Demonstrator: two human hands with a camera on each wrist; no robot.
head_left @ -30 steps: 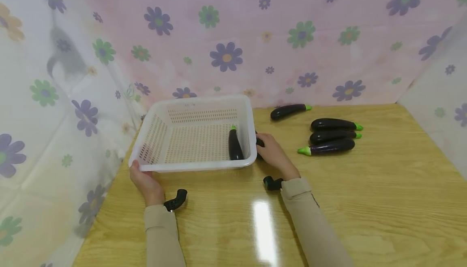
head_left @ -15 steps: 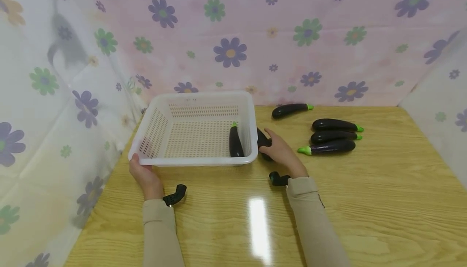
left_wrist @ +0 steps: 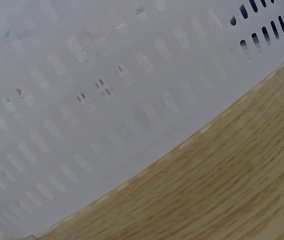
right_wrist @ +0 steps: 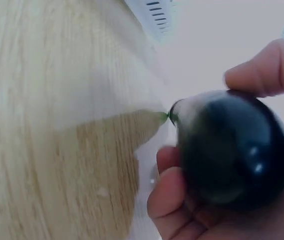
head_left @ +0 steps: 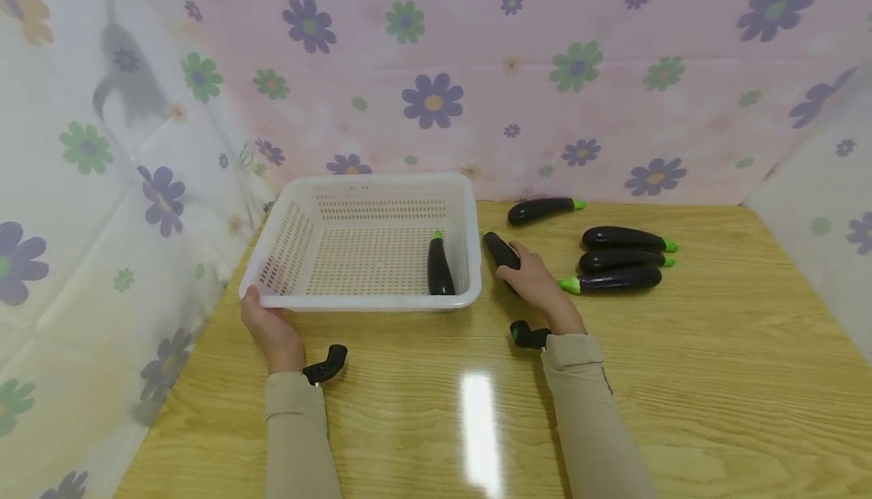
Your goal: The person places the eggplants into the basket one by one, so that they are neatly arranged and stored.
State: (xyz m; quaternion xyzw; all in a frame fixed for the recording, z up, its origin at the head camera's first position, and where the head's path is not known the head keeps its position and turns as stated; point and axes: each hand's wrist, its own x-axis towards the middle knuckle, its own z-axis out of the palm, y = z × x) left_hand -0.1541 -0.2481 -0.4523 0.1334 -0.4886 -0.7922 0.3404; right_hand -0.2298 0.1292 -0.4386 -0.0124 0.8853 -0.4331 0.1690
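Note:
A white plastic basket (head_left: pixel 361 302) with slotted walls stands on the left part of the table, one eggplant (head_left: pixel 440 268) lying inside near its right wall. My left hand (head_left: pixel 274 332) grips the basket's front left corner, thumb at the rim. Just right of the basket, my right hand (head_left: pixel 538 283) holds a second eggplant (head_left: pixel 500 251). In the right wrist view this dark eggplant (right_wrist: pixel 236 150) shows its round end toward the camera, thumb on one side and curled fingers on the other. The left wrist view is mostly filled by the basket wall (left_wrist: pixel 107 110).
Three eggplants (head_left: pixel 623 260) lie stacked close together on the right of the wooden table (head_left: pixel 736 378). Another eggplant (head_left: pixel 543 210) lies at the back edge, before a flowered cloth backdrop (head_left: pixel 504 105). Black camera mounts (head_left: pixel 327 365) jut from both wrists.
My right hand has moved right, away from the basket's side, bringing the held eggplant out into fuller view. The left hand keeps its grip; the basket has barely shifted.

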